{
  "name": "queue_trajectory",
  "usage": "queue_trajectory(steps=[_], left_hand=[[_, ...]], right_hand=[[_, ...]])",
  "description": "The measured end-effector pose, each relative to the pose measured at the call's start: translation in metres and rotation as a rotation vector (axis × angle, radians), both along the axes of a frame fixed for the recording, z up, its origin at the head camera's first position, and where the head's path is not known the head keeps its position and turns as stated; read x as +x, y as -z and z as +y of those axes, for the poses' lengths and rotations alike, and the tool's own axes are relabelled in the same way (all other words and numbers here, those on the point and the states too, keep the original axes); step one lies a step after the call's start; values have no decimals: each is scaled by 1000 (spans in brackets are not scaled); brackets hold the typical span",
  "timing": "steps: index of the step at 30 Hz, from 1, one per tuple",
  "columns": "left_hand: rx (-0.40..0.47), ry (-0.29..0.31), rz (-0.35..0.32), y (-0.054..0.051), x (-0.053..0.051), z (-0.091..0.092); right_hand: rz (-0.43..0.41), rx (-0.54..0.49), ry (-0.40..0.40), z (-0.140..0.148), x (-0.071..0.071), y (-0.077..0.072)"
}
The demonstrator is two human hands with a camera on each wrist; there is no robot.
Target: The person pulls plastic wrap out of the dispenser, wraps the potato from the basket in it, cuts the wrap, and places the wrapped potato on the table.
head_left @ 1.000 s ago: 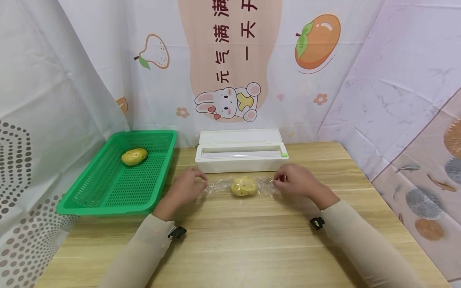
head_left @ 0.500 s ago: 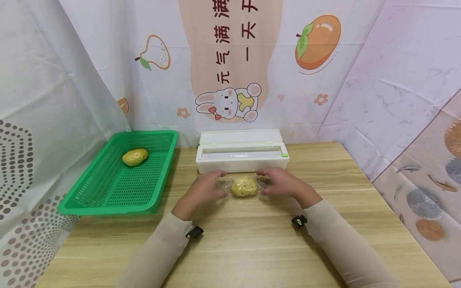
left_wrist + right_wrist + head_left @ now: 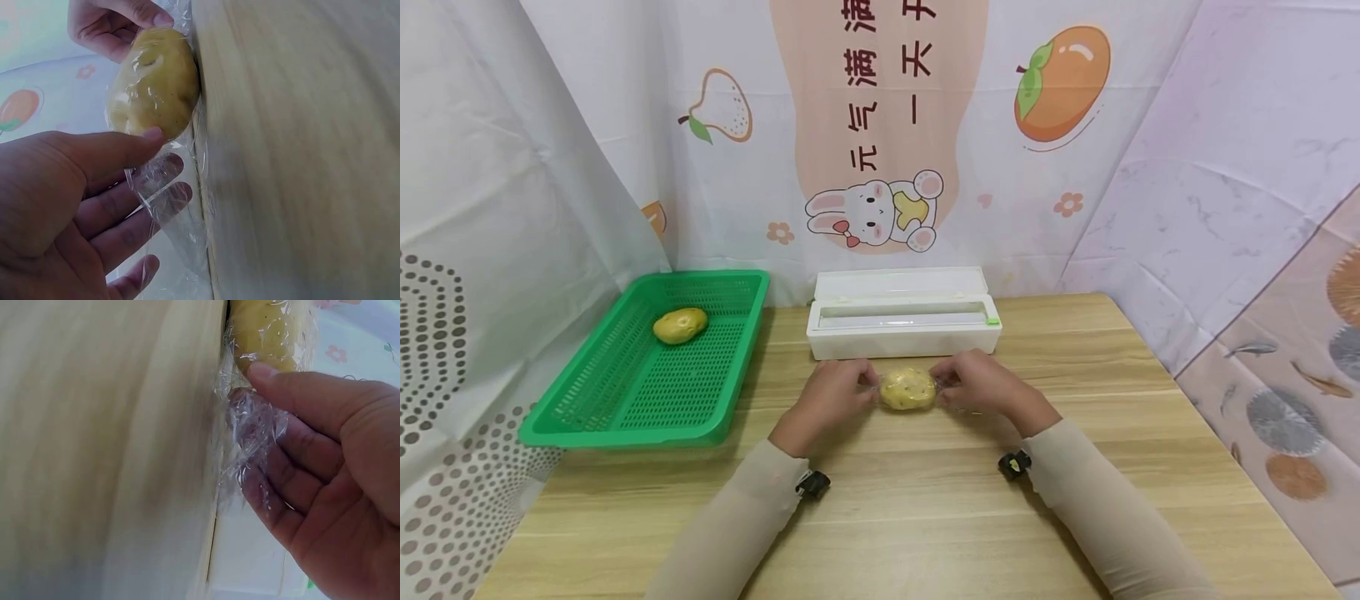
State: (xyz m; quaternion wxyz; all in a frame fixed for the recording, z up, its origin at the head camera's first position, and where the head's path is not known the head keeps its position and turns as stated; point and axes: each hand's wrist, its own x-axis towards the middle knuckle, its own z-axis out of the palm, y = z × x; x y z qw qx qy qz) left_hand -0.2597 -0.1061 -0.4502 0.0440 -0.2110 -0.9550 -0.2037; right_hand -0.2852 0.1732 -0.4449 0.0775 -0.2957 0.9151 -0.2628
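A yellow potato (image 3: pixel 907 390) wrapped in clear plastic wrap (image 3: pixel 255 422) lies on the wooden table between the two hands. At the potato's left end my left hand (image 3: pixel 833 396) pinches the gathered film. In the left wrist view its thumb (image 3: pixel 147 139) lies against the wrapped end, and the other fingers are behind the loose film. On the opposite side my right hand (image 3: pixel 981 383) pinches the crumpled film close to the potato. The right wrist view shows that thumb (image 3: pixel 269 374) at the potato's edge, with fingers curled under the film.
Behind the potato stands a white plastic wrap dispenser (image 3: pixel 904 343) with its lid raised. To the left, a green basket (image 3: pixel 741 367) holds another potato (image 3: pixel 681 326). A printed curtain (image 3: pixel 745 183) hangs along the table's back edge.
Both hands have moved inward from the outer ends of the film to the potato's two ends. Their fingers spread midway and now close on the film there. The potato stays in place.
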Motion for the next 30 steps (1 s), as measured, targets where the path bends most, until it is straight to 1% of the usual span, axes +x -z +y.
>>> queue_trajectory(steps=[4, 8, 11, 14, 18, 21, 23, 25, 30], left_hand=[[13, -8, 7, 0, 0, 2], [41, -15, 1, -2, 2, 3], [45, -9, 17, -3, 3, 3], [41, -10, 28, -3, 4, 4], [41, -14, 13, -4, 6, 3], [38, -13, 6, -4, 6, 3], [32, -12, 5, -5, 6, 2], [25, -14, 7, -5, 6, 2], [11, -12, 16, -5, 5, 1]], right_hand=[[5, 6, 29, -3, 2, -1], [25, -10, 30, -7, 5, -2], [45, -19, 31, -8, 8, -2], [35, -32, 31, -8, 9, 0], [14, -48, 38, -8, 9, 2], [22, -56, 41, -7, 8, 3], [25, -56, 29, -6, 8, 3], [24, -51, -2, -4, 8, 2], [-44, -74, -84, 0, 8, -3]])
